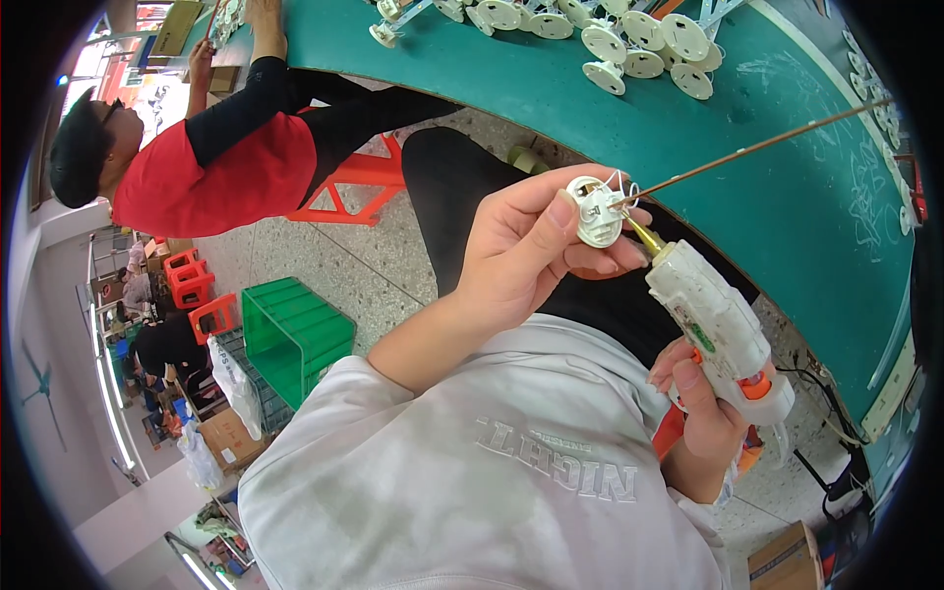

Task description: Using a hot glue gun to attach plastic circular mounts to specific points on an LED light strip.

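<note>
My left hand (531, 241) pinches a round white plastic part (597, 224) between thumb and fingers, its open inner side showing. Thin white wires (623, 187) loop from the part's edge. In my right hand (703, 403) is a white hot glue gun (713, 315) with orange details, its fingers wrapped round the handle. The gun's brass-coloured nozzle (644, 234) points at the part, its tip right by it. A long thin brown rod (757, 150) runs from the part toward the upper right; whether it is fixed there I cannot tell.
Several round white parts (644, 64) lie piled on the green table (492, 74). To the left, a person in a red top (231, 167) sits by the table on a red stool (359, 187). A green crate (295, 329) and a cardboard box (233, 438) stand on the floor. Black cables (821, 393) hang at right.
</note>
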Motion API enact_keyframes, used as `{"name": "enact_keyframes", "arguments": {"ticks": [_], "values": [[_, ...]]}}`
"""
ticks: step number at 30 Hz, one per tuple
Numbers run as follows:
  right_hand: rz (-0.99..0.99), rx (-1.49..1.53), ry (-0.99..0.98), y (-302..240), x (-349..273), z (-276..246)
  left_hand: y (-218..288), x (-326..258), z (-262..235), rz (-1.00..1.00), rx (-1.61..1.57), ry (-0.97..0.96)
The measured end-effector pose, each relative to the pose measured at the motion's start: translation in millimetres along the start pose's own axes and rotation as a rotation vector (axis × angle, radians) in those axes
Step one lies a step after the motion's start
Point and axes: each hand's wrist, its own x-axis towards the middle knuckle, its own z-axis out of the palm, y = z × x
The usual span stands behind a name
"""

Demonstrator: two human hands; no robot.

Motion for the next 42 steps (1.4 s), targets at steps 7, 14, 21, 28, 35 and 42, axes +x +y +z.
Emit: {"name": "enact_keyframes", "arguments": {"ticks": [7,14,21,28,35,42], "values": [[0.063,0.072,0.029,-2.6,2.6,6.0,-2.7,1.1,3.4,0.068,0.151,0.093],[0.096,0.104,-0.023,-6.4,4.0,5.8,-2.5,0.6,1.6,0.066,0.145,0.089],[-0.200,0.100,-0.007,9.0,7.2,-1.1,-7.0,5.9,-2.0,0.200,0.210,0.106],[-0.070,-0.874,0.395,22.3,95.7,-69.1,-7.8,8.4,-3.8,0.240,0.020,0.185],[-0.286,-1.328,0.416,12.0,110.5,-87.2,-4.8,23.7,-0.7,0.314,0.061,0.155],[-0.145,-0.018,0.044,-45.3,89.0,-3.5,-13.8,46.0,8.7,0.436,0.400,-0.115]]}}
